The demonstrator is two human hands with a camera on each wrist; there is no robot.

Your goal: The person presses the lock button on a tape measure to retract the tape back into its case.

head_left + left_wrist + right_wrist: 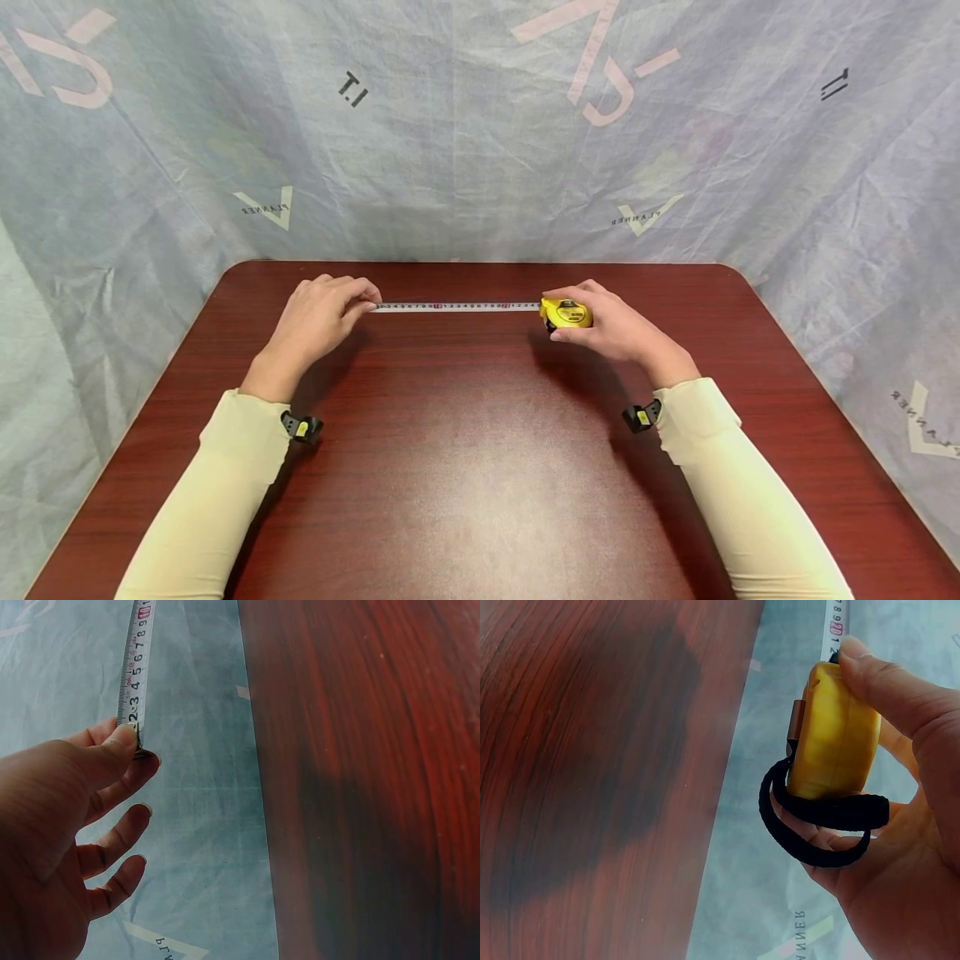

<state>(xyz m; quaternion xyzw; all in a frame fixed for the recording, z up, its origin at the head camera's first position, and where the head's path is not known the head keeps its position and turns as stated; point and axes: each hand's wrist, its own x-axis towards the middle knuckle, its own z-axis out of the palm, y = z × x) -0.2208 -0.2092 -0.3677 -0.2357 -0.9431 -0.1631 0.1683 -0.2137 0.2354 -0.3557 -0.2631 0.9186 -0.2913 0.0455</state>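
A yellow tape measure point(567, 314) is gripped in my right hand point(611, 323), its case between thumb and fingers. The white numbered blade point(472, 307) stretches straight from the case across to my left hand point(318, 317). In the left wrist view, the thumb and forefinger of the left hand point(82, 787) pinch the blade's end near the low numbers, the other fingers spread apart. The right wrist view shows the yellow case point(836, 735) edge-on, with a black wrist strap point(817, 855) looped below it. Part of the right hand's fingers is hidden behind the case.
Both hands are over the far part of a dark red wooden table point(465, 433). Behind it and at the sides hangs a grey-blue printed sheet point(450, 167). Small black cameras point(303, 428) are strapped at both wrists, by the cream sleeves point(217, 492).
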